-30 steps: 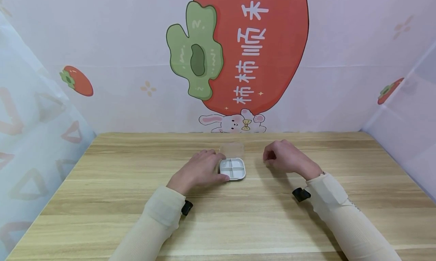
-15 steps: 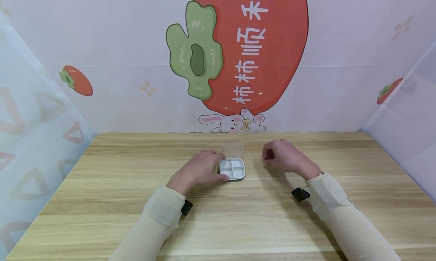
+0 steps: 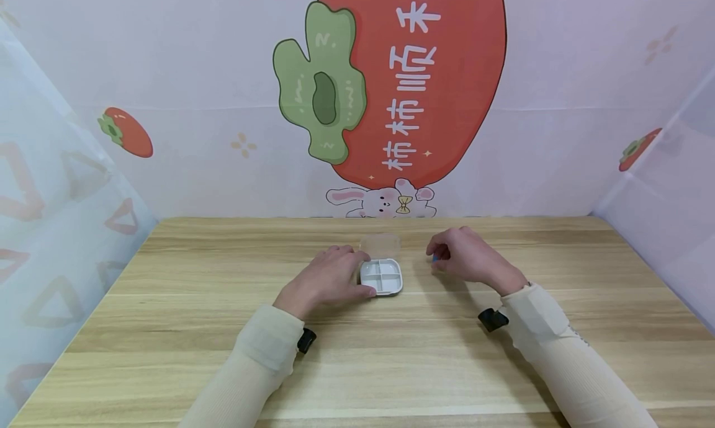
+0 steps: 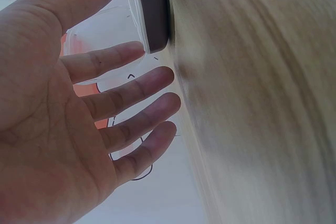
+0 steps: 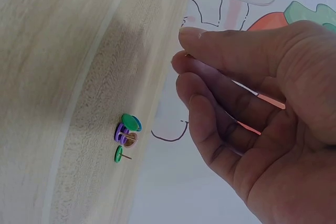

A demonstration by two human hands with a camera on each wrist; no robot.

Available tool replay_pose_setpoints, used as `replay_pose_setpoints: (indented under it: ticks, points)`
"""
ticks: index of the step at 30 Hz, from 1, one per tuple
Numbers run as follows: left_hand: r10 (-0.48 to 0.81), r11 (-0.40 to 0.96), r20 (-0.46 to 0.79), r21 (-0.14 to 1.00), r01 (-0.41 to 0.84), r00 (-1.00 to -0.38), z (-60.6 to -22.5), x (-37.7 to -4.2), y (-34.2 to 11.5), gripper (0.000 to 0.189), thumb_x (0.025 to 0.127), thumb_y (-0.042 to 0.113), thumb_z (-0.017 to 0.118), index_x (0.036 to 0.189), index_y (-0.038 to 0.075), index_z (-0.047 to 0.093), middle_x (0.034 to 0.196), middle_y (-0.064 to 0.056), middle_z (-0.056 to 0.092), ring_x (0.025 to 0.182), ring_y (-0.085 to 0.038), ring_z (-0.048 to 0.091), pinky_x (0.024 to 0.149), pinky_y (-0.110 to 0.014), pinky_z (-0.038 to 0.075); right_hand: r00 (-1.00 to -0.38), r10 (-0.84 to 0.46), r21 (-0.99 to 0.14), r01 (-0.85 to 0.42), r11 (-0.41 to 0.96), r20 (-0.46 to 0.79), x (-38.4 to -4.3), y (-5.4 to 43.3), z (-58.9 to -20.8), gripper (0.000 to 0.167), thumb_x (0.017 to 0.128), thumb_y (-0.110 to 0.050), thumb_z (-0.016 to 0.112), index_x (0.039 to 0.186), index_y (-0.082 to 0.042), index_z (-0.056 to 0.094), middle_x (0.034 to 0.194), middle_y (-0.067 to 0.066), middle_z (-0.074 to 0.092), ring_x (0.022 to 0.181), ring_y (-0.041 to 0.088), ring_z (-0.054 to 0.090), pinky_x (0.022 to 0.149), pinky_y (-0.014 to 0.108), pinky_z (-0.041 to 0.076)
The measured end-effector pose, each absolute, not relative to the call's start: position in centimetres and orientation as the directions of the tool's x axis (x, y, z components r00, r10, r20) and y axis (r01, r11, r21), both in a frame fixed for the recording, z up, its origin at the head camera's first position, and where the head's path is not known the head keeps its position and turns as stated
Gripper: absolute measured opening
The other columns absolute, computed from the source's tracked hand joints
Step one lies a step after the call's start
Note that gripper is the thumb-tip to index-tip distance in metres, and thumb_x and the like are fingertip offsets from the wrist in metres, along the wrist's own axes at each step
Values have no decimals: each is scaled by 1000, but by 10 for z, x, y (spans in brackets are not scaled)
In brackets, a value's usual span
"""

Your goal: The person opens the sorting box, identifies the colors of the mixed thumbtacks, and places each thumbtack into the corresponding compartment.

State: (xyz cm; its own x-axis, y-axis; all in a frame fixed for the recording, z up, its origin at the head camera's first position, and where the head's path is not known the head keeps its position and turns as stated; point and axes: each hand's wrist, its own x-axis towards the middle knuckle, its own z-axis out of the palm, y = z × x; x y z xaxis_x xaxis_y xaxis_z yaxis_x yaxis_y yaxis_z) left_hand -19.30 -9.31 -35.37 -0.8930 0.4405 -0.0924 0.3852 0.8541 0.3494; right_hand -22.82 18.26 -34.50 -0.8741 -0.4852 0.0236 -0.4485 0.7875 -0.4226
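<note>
A small white pill box with a four-part tray lies on the table, its clear lid folded back toward the wall. My left hand holds the box's left side between thumb and index finger; the left wrist view shows its other fingers spread loosely. To the right, my right hand is bent over the table, thumb and fingertips together, with a bit of blue thumbtack showing between them. Several flat-headed thumbtacks in green, purple, blue and brown lie below that hand in the right wrist view.
The wood-grain table ends at a printed cloth wall behind. Cloth side panels stand at left and right. Both sleeves carry a black wrist device.
The right hand has shifted slightly left, and blue now shows between its fingertips where none showed before. The left hand and the pill box stay where they were.
</note>
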Motion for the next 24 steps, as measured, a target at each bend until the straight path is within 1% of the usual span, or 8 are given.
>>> replay_pose_setpoints:
  ticks: [2,4,10,14,24]
  points:
    - [440,854,-92,350,385,-893,-354,-193,-93,63,84,44,82,136,12,63,130,-9,62,121,-29,53,111,-52,35,-876,-481,-422,-445,790,22,-228,183,-345,17,83,0,81,99,-4,78,85,0,70,78,16,61,74,35,55]
    - [440,854,-93,351,384,-893,-354,-193,-93,63,84,44,82,136,12,63,130,-9,62,121,-30,53,111,-52,35,-875,-484,-419,-448,790,23,-228,183,-344,17,83,0,80,99,-4,79,87,0,71,79,16,62,74,36,55]
    - [443,852,-90,350,388,-892,-354,-193,-94,63,85,44,82,135,11,63,130,-9,62,120,-29,54,111,-51,35,-862,-505,-410,-475,778,41,-228,183,-345,10,82,0,81,90,-7,79,81,-2,69,73,15,60,70,32,53]
    - [446,852,-89,346,392,-891,-354,-193,-94,63,85,44,82,135,11,63,129,-9,62,119,-29,54,111,-51,36,-858,-511,-411,-482,774,45,-228,183,-345,10,83,-1,81,86,-9,77,78,-3,66,72,15,57,68,31,51]
    - [443,855,-89,341,391,-892,-354,-193,-93,64,85,44,81,136,11,63,130,-9,62,120,-29,54,112,-51,35,-859,-511,-419,-479,771,41,-228,182,-346,11,83,-1,81,85,-11,76,78,-4,66,73,15,57,70,32,52]
